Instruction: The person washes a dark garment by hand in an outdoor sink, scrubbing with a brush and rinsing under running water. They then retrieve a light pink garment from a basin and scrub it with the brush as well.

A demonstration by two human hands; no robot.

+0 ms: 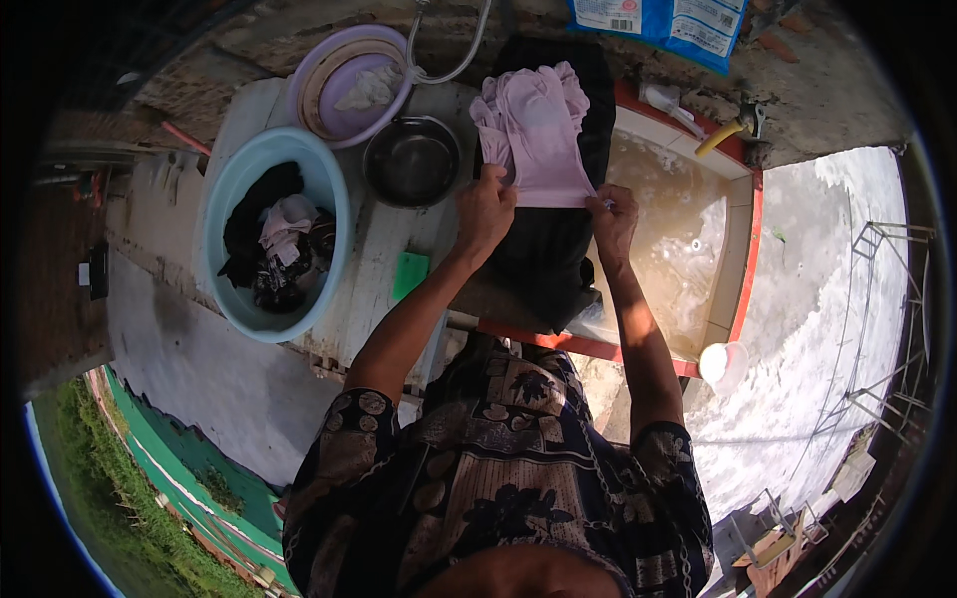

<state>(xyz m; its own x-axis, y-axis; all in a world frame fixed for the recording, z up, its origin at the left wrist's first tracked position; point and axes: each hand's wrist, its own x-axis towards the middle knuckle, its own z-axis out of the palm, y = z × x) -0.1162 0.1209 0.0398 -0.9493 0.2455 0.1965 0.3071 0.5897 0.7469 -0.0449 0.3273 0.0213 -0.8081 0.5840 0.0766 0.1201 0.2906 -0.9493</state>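
A pale pink garment [540,142] lies bunched at its far end over a dark cloth [523,261]. Its near edge is stretched straight between my two hands. My left hand [486,211] pinches the left corner of that edge, and my right hand [614,220] grips the right corner. The dark cloth spreads under the garment, beside a tiled basin [665,224] of cloudy, foamy water at the right. What the dark cloth rests on is mostly hidden.
Left on the slab [366,261] stand a light blue tub [340,247] of clothes, a purple basin [299,90], a dark metal bowl [411,161] and a green block [410,275]. A yellow-handled brush or tool [719,138] and white plastic cup [725,366] sit on the basin's rim.
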